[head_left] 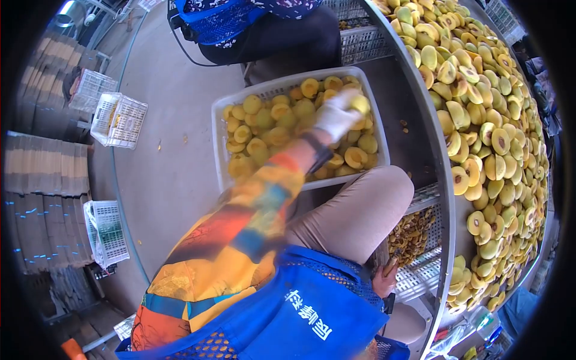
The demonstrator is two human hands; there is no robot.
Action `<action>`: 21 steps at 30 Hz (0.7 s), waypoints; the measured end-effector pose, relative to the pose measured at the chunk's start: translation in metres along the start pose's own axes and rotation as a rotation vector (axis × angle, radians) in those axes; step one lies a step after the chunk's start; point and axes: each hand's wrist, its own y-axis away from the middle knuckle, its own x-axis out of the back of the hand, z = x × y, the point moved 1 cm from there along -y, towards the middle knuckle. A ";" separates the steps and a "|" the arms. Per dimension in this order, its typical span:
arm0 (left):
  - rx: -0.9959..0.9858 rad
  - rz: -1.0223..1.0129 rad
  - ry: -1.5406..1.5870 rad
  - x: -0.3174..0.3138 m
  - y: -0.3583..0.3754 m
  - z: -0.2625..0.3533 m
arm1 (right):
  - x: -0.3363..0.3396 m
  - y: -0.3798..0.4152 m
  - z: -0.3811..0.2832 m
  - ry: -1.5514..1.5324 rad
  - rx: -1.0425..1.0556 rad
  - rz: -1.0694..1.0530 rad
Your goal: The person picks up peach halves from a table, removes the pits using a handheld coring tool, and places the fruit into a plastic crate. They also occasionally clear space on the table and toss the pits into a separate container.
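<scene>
In gloved left hand (338, 115): clasped fruit (360, 104), above crate (218, 144) likely set beside knee (389, 187) for easy reach. In right hand (384, 281): slim tool (390, 264), seemingly gripped.

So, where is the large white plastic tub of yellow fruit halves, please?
In the head view, the tub is above centre, left of the grey metal table rim, beneath the gloved left hand.

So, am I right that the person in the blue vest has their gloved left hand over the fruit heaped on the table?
Not quite: the head view shows the gloved left hand over the fruit in the white crate, not over the table's heap. The blue vest is right.
</scene>
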 end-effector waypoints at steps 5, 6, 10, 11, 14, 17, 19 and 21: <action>0.570 0.418 0.632 0.128 -0.008 -0.126 | 0.002 -0.006 -0.028 0.060 -0.020 -0.070; 0.614 0.424 0.683 0.147 -0.014 -0.157 | 0.002 -0.006 -0.032 0.063 -0.036 -0.096; 0.596 0.398 0.277 0.170 -0.031 -0.196 | 0.012 -0.009 -0.051 0.015 -0.086 -0.190; 0.523 0.381 0.027 0.170 -0.033 -0.195 | 0.011 -0.010 -0.050 0.025 -0.090 -0.190; 0.271 0.221 -1.085 0.161 -0.037 -0.164 | 0.010 -0.010 -0.044 0.012 -0.102 -0.197; 0.372 0.058 -1.175 0.163 -0.050 -0.190 | 0.003 -0.006 -0.030 -0.016 -0.042 -0.156; 0.337 -0.007 -1.175 0.160 -0.058 -0.174 | 0.001 -0.008 -0.028 -0.048 -0.014 -0.150; 0.299 -0.086 -1.172 0.149 -0.067 -0.144 | 0.003 -0.008 -0.028 -0.004 -0.040 -0.151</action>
